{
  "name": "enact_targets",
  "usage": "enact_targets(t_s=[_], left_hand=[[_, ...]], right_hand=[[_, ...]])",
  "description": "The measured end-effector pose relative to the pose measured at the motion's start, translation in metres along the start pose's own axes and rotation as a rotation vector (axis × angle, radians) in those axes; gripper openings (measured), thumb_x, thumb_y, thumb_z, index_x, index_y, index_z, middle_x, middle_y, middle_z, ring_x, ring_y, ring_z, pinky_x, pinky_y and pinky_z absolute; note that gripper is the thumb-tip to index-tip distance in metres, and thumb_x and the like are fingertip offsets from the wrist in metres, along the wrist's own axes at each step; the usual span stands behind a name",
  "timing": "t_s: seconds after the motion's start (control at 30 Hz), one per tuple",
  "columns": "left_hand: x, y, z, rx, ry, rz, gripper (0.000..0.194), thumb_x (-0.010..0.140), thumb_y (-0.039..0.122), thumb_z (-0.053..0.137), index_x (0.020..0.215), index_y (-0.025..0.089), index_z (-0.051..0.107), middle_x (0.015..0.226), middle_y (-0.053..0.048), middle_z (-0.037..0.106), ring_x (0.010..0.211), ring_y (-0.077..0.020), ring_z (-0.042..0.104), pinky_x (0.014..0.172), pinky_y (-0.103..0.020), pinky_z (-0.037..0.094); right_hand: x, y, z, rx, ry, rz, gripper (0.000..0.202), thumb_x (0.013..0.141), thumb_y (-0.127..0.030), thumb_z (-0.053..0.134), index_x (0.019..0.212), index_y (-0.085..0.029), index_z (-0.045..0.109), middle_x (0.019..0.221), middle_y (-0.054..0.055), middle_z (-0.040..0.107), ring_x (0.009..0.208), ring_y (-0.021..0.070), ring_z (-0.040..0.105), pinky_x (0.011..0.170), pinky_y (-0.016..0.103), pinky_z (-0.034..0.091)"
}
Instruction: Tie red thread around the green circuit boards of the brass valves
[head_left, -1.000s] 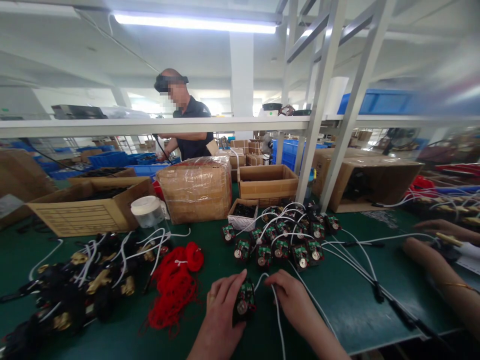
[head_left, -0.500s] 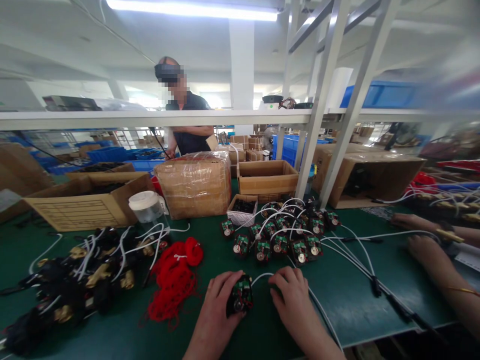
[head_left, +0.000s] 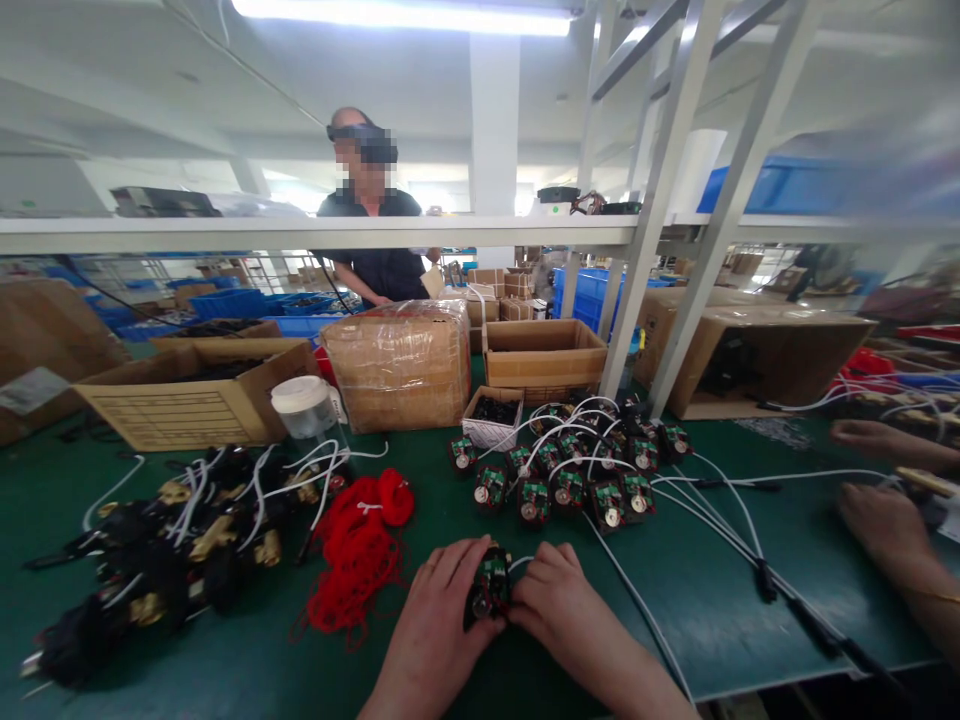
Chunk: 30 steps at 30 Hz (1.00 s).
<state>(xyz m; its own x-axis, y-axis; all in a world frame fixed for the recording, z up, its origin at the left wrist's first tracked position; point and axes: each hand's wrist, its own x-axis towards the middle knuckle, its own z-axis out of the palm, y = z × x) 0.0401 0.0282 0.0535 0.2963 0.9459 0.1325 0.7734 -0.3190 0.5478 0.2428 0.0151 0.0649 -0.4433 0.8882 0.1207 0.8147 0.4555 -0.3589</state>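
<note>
My left hand [head_left: 442,615] is closed around a small black device with a green circuit board [head_left: 491,580], holding it at the table's near side. A white cable runs from the device's right side. My right hand [head_left: 551,605] has its fingertips drawn together against the device's right edge, just below the cable; what they pinch is hidden. Beyond my hands sits a group of similar circuit-board devices [head_left: 566,485] with white cables. To the left lies a tangle of red thin wires [head_left: 356,570].
Black units with brass fittings [head_left: 214,540] are piled at left. Behind stand a lidded plastic jar [head_left: 301,405], a small box of black parts [head_left: 493,415] and cardboard boxes [head_left: 401,375]. A co-worker's hands [head_left: 881,525] are at right; another person [head_left: 379,270] stands behind the shelf.
My right hand has moved left to the device, and its fingers have closed together at the device's edge. My left hand still holds the device. The view has shifted slightly.
</note>
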Motion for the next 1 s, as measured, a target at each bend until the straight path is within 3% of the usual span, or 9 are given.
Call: enact_targets(t_s=[0.33,0.53,0.67,0.77,0.87,0.93,1.0], left_hand=[[-0.002,0.01,0.002,-0.065,-0.039,-0.008,0.073,0.072,0.012,0.06,0.144,0.022,0.054,0.145,-0.008,0.057,0.136,-0.028,0.049,0.122,-0.046,0.034],[-0.003,0.022,-0.005,-0.101,-0.006,-0.027,0.066,0.07,0.012,0.059,0.135,0.021,0.061,0.136,-0.007,0.062,0.124,-0.0281,0.054,0.118,-0.044,0.037],[-0.003,0.025,-0.003,-0.145,0.002,-0.034,0.066,0.07,0.012,0.059,0.136,0.019,0.061,0.139,-0.008,0.06,0.127,-0.0289,0.051,0.12,-0.045,0.035],[-0.003,0.022,0.003,-0.186,0.0,-0.028,0.072,0.07,0.011,0.057,0.142,0.018,0.055,0.146,-0.009,0.056,0.134,-0.0278,0.047,0.125,-0.045,0.028],[-0.009,0.015,0.006,-0.204,-0.033,-0.073,0.09,0.065,0.012,0.062,0.153,0.02,0.041,0.158,-0.009,0.043,0.145,-0.0303,0.035,0.127,-0.05,0.021],[-0.018,0.006,0.004,-0.191,-0.021,-0.152,0.1,0.06,0.014,0.069,0.154,0.022,0.037,0.16,-0.009,0.039,0.146,-0.0337,0.033,0.124,-0.052,0.024],[-0.028,-0.006,-0.003,-0.134,0.061,-0.284,0.086,0.064,0.016,0.071,0.147,0.023,0.049,0.15,-0.011,0.049,0.139,-0.034,0.041,0.118,-0.051,0.032]], right_hand=[[0.015,0.006,0.001,-0.071,-0.047,-0.068,0.021,0.096,-0.035,0.069,0.081,-0.021,0.069,0.086,0.0,0.071,0.093,0.0211,0.056,0.081,0.037,0.03],[0.018,0.007,0.006,0.019,-0.087,-0.013,0.011,0.094,-0.019,0.069,0.083,-0.022,0.069,0.092,0.0,0.071,0.096,0.0225,0.058,0.082,0.036,0.033],[0.017,0.009,0.017,0.057,-0.089,0.02,0.015,0.095,-0.015,0.061,0.083,-0.022,0.067,0.095,0.001,0.071,0.096,0.0239,0.059,0.081,0.036,0.035],[0.014,0.015,0.024,0.077,-0.085,0.042,0.017,0.096,-0.019,0.056,0.082,-0.023,0.066,0.093,0.003,0.072,0.094,0.0253,0.06,0.08,0.037,0.037],[0.007,0.025,0.025,0.13,-0.132,0.03,0.019,0.097,-0.03,0.056,0.081,-0.025,0.065,0.092,0.004,0.072,0.092,0.0265,0.062,0.079,0.038,0.04],[0.001,0.032,0.021,0.183,-0.148,0.045,0.025,0.098,-0.038,0.054,0.08,-0.025,0.066,0.09,0.005,0.072,0.09,0.0267,0.063,0.079,0.038,0.043],[-0.006,0.037,0.015,0.232,-0.122,0.098,0.03,0.099,-0.041,0.048,0.082,-0.026,0.067,0.09,0.007,0.071,0.089,0.0268,0.063,0.08,0.039,0.045]])
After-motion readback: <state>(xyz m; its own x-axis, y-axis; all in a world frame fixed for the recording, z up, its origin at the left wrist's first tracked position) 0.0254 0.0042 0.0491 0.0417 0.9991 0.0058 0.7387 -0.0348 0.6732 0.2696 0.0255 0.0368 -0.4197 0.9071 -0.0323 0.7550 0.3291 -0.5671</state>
